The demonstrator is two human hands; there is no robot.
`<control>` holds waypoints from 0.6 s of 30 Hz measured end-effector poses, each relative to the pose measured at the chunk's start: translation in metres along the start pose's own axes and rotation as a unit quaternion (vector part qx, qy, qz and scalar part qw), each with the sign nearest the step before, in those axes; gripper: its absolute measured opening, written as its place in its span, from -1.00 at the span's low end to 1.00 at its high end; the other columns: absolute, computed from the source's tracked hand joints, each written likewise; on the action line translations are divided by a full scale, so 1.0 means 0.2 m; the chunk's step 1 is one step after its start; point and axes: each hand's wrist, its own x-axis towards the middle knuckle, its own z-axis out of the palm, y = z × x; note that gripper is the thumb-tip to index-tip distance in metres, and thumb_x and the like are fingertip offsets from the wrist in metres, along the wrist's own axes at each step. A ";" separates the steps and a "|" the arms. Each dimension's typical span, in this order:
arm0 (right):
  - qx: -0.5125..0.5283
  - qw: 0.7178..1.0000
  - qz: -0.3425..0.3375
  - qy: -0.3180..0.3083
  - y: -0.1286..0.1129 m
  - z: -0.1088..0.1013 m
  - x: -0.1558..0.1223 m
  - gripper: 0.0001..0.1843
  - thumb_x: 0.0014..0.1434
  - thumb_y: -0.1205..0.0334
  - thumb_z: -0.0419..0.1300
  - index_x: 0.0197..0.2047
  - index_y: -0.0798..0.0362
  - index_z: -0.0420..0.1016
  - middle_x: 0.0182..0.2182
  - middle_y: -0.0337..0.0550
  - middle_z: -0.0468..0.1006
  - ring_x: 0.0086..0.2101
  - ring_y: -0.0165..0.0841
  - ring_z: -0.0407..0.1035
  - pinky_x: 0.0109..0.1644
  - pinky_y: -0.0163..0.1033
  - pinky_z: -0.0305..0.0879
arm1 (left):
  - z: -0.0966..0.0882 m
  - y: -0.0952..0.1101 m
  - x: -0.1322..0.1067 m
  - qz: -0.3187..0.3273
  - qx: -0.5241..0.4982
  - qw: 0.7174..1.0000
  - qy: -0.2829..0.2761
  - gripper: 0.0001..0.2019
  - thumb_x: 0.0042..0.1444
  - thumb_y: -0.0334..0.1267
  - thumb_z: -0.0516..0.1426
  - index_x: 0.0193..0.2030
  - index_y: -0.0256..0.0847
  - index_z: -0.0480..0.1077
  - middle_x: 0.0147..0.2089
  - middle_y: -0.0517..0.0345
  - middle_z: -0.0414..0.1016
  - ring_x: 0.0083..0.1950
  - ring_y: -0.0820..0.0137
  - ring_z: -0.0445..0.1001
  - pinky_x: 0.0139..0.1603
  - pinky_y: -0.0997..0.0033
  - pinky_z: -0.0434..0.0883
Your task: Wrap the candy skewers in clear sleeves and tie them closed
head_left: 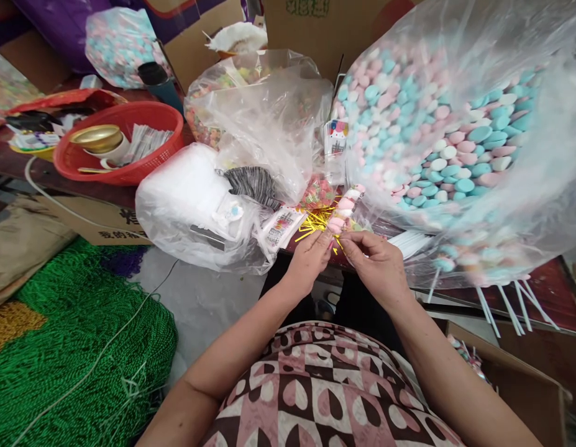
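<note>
Between my hands a pink and white marshmallow stick (344, 208) stands tilted away from me, seemingly in a clear wrapper. My left hand (312, 257) is closed around its lower end. At the same spot my right hand (377, 261) pinches a gold twist tie (337, 242) with thumb and forefinger. More gold twist ties (313, 225) lie loose on the table just beyond my left hand. White sticks (409, 242) lie to the right of my right hand. Printed cards (282, 228) rest left of the ties.
A big clear bag of pink, blue and white candies (455, 158) fills the right side. Finished-looking candy sticks (445, 261) overhang the table edge. Left stand a white plastic bag (176, 205) and a red basket (148, 164). An open carton (525, 397) sits low right.
</note>
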 end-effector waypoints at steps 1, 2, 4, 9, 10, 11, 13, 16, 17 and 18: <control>0.040 0.999 0.031 0.000 0.00 0.00 -0.01 -0.85 0.14 0.17 0.20 -0.38 0.02 0.55 -0.41 -0.19 0.61 -0.39 -0.35 0.45 -0.26 -0.24 0.36 | 0.00 0.00 -0.01 0.000 -0.006 0.999 -0.041 -0.65 0.05 -0.02 0.24 -0.45 -0.28 0.30 -0.66 0.42 0.00 -0.68 0.69 -0.09 -0.67 0.64 -0.14; 0.085 0.994 0.063 -0.001 0.01 0.01 -0.01 -0.85 0.12 0.14 0.23 -0.39 0.02 0.54 -0.44 -0.22 0.59 -0.43 -0.37 0.42 -0.30 -0.26 0.35 | 0.00 0.00 -0.01 -0.005 -0.016 0.996 -0.083 -0.65 0.09 -0.01 0.20 -0.46 -0.27 0.29 -0.68 0.45 -0.06 -0.71 0.69 -0.13 -0.68 0.63 -0.14; 0.173 0.978 0.120 -0.006 0.02 0.01 -0.02 -0.81 0.06 0.09 0.29 -0.44 0.02 0.51 -0.53 -0.27 0.53 -0.51 -0.41 0.35 -0.39 -0.28 0.32 | -0.01 0.00 -0.03 -0.035 -0.045 0.988 -0.145 -0.68 0.15 -0.04 0.13 -0.47 -0.25 0.28 -0.71 0.47 -0.15 -0.74 0.66 -0.17 -0.68 0.60 -0.10; 0.263 0.949 0.159 -0.072 0.03 -0.03 -0.01 -0.73 -0.04 -0.01 0.38 -0.42 0.00 0.53 -0.45 -0.25 0.56 -0.39 -0.37 0.42 -0.25 -0.25 0.39 | -0.03 0.03 -0.08 -0.136 -0.073 0.962 -0.223 -0.69 0.23 -0.16 0.00 -0.50 -0.25 0.28 -0.72 0.45 -0.19 -0.76 0.63 -0.19 -0.68 0.59 -0.06; 0.267 0.947 0.152 -0.097 0.03 -0.05 -0.01 -0.71 -0.04 -0.02 0.39 -0.33 -0.02 0.57 -0.36 -0.22 0.59 -0.28 -0.33 0.45 -0.15 -0.21 0.41 | -0.03 0.03 -0.08 -0.158 -0.071 0.956 -0.237 -0.68 0.24 -0.17 -0.01 -0.51 -0.25 0.27 -0.72 0.44 -0.20 -0.76 0.62 -0.20 -0.69 0.58 -0.07; 0.269 0.944 0.146 -0.127 0.04 -0.08 -0.01 -0.66 -0.04 -0.02 0.39 -0.22 -0.04 0.58 -0.26 -0.20 0.61 -0.18 -0.29 0.46 -0.06 -0.17 0.40 | -0.03 0.03 -0.09 -0.177 -0.068 0.949 -0.251 -0.67 0.24 -0.17 -0.02 -0.52 -0.24 0.26 -0.72 0.44 -0.20 -0.76 0.62 -0.21 -0.69 0.58 -0.08; 0.273 0.933 0.139 -0.189 0.05 -0.11 0.00 -0.62 -0.01 -0.02 0.37 -0.13 -0.06 0.59 -0.13 -0.17 0.61 -0.07 -0.25 0.44 0.07 -0.10 0.35 | -0.03 0.03 -0.09 -0.208 -0.068 0.936 -0.274 -0.67 0.25 -0.17 -0.02 -0.52 -0.24 0.25 -0.72 0.44 -0.21 -0.76 0.61 -0.22 -0.70 0.58 -0.08; 0.296 0.925 0.134 -0.195 0.09 -0.10 -0.01 -0.72 0.01 -0.05 0.36 -0.28 -0.06 0.63 -0.24 -0.19 0.64 -0.16 -0.25 0.48 0.06 -0.07 0.35 | -0.03 0.02 -0.09 -0.220 -0.087 0.927 -0.289 -0.68 0.26 -0.18 -0.03 -0.50 -0.24 0.26 -0.71 0.44 -0.20 -0.76 0.61 -0.22 -0.70 0.58 -0.06; 0.301 0.930 0.133 -0.164 0.11 -0.09 -0.02 -0.73 -0.01 -0.05 0.37 -0.32 -0.07 0.62 -0.29 -0.21 0.64 -0.21 -0.27 0.49 0.03 -0.07 0.36 | -0.02 0.02 -0.09 -0.219 -0.096 0.927 -0.288 -0.69 0.27 -0.18 -0.04 -0.48 -0.24 0.27 -0.70 0.44 -0.20 -0.76 0.61 -0.22 -0.70 0.58 -0.05; 0.298 0.937 0.131 -0.125 0.13 -0.07 -0.02 -0.74 -0.03 -0.05 0.37 -0.36 -0.06 0.61 -0.34 -0.23 0.63 -0.26 -0.28 0.49 -0.01 -0.08 0.38 | -0.02 0.01 -0.09 -0.215 -0.105 0.929 -0.284 -0.69 0.27 -0.18 -0.04 -0.47 -0.24 0.27 -0.70 0.44 -0.19 -0.75 0.61 -0.22 -0.70 0.59 -0.05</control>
